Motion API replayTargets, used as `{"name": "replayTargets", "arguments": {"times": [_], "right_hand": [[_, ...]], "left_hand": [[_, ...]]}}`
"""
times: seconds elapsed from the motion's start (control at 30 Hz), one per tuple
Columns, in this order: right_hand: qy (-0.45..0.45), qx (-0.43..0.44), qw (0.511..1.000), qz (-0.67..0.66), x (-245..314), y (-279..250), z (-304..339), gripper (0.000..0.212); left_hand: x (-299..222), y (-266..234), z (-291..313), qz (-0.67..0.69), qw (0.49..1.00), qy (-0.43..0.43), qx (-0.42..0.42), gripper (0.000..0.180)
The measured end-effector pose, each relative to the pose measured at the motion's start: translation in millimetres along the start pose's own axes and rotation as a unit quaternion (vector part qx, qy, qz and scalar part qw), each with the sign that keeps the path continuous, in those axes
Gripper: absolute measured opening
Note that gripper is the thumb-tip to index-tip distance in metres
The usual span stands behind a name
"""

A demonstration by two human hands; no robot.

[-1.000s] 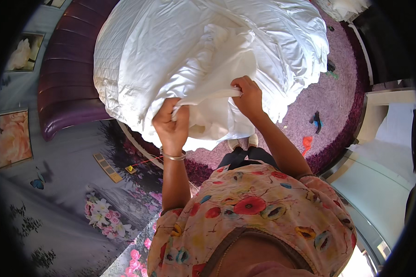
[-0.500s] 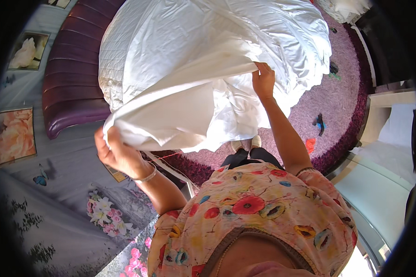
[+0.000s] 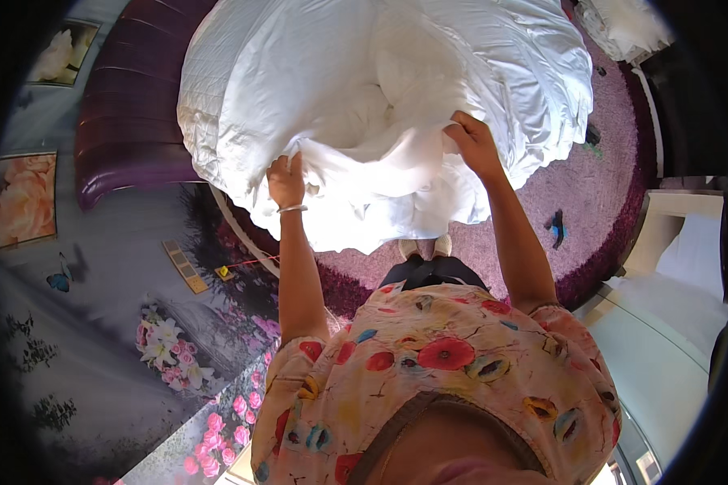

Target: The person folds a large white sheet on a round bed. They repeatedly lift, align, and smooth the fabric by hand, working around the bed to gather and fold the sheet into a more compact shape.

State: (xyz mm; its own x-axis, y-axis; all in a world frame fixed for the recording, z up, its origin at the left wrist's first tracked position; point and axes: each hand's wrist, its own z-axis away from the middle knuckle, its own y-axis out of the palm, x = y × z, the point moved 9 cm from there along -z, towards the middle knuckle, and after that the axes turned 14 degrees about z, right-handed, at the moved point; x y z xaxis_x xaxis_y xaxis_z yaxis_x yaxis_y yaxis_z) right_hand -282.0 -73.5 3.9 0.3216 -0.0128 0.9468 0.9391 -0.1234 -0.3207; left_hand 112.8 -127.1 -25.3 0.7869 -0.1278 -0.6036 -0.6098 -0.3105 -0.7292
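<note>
A large white sheet [image 3: 315,89] lies rumpled over a rounded bed, its near part hanging down toward the floor. My left hand [image 3: 286,179], with a bracelet at the wrist, is closed on the sheet's near left part. Over to the right, my right hand [image 3: 472,144] pinches another part of it. Between the two hands the cloth sags in a loose fold with a hollow behind it. Bright light washes out the hanging portion below.
A purple padded headboard [image 3: 133,105] curves along the left. Under my feet lies a pink-purple round rug [image 3: 526,250] with a dark small object [image 3: 556,229] on it. A pale glass-topped table [image 3: 651,343] stands at the right. Wall switches [image 3: 184,267] and floral pictures are on the left wall.
My left hand has moved right and up, closer to the right hand, bringing its part of the sheet along. The stretched cloth has slackened into a sagging fold. The right hand has shifted slightly.
</note>
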Motion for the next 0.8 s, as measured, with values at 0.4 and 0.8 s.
{"name": "replayTargets", "arguments": {"times": [0.4, 0.8], "right_hand": [[-0.121, 0.075, 0.984, 0.104, 34, 30, 10, 0.012], [-0.201, -0.290, 0.893, 0.280, 30, -3, 16, 0.026]], "left_hand": [[-204, 101, 35, 0.273, 0.907, 0.224, 0.227, 0.032], [-247, 11, 28, 0.352, 0.909, 0.102, 0.199, 0.023]]}}
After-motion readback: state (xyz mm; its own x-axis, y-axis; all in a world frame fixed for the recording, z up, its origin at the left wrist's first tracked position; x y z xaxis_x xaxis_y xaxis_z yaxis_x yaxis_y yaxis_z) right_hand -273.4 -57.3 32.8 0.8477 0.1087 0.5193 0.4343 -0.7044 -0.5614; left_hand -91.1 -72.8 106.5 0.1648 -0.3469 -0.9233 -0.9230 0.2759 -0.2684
